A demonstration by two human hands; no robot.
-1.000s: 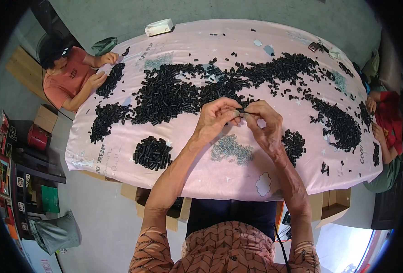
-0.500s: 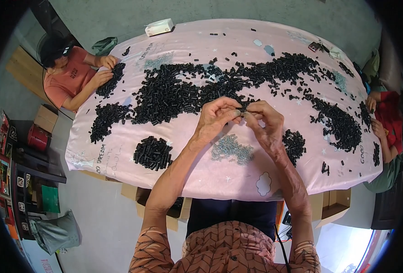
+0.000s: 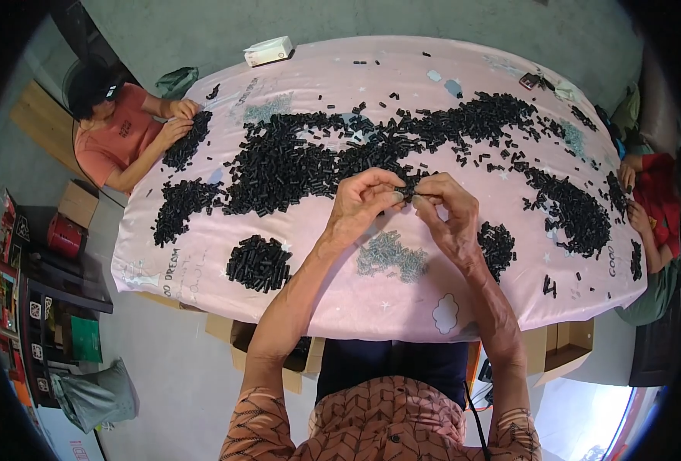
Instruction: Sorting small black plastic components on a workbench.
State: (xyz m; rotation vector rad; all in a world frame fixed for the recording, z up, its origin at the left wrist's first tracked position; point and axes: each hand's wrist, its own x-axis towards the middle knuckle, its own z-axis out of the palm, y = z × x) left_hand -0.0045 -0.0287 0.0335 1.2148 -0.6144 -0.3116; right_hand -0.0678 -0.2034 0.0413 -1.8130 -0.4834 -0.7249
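Note:
Above the middle of the table my left hand and my right hand meet, fingertips nearly touching. Both are closed in a pinch around a small black part, mostly hidden by the fingers. Just below them on the cloth lies a heap of small clear pieces. A round pile of black cylindrical parts sits left of my left forearm. Beside my right wrist is another black pile. Beyond my hands spreads the large mass of black parts.
A pink patterned cloth covers the table. One person handles black parts at the left edge; another person's red sleeve shows at the right. A tissue box stands at the far edge. Open cardboard boxes sit below the near edge.
My hands stay nearly in place, with the fingertips shifting slightly around the small black part. The person at the left has moved their hands a little.

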